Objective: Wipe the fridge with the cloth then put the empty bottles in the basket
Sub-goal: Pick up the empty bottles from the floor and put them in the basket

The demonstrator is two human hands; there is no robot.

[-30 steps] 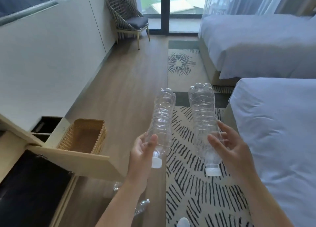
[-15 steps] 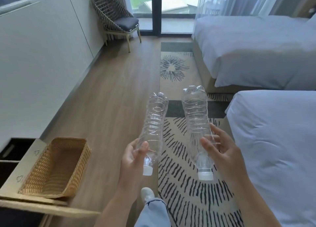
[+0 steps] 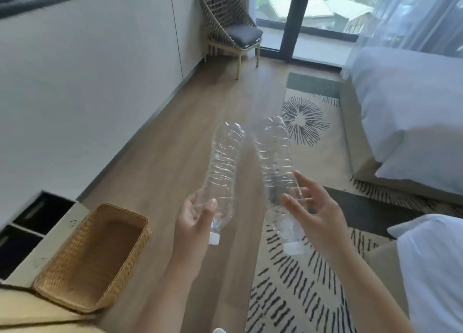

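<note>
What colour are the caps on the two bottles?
Both caps are white: the left bottle's cap and the right bottle's cap, seen in the head view.

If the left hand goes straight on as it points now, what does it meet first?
The way looks free: the left hand, holding a bottle, points over floor, perhaps toward the far chair.

Daylit bedroom with two white beds

Pale cabinet fronts (image 3: 87, 87) line the left. A wood-plank floor (image 3: 162, 157) runs down the middle, and a cream rug (image 3: 295, 295) with black dashes lies to its right. At the far end a woven chair (image 3: 225, 19) with a grey cushion stands beside a dark-framed glass door (image 3: 333, 31), perhaps to a balcony. A sheer curtain (image 3: 413, 19) hangs behind the far bed (image 3: 413, 102). The near bed (image 3: 438, 270) is at the right edge.
</note>
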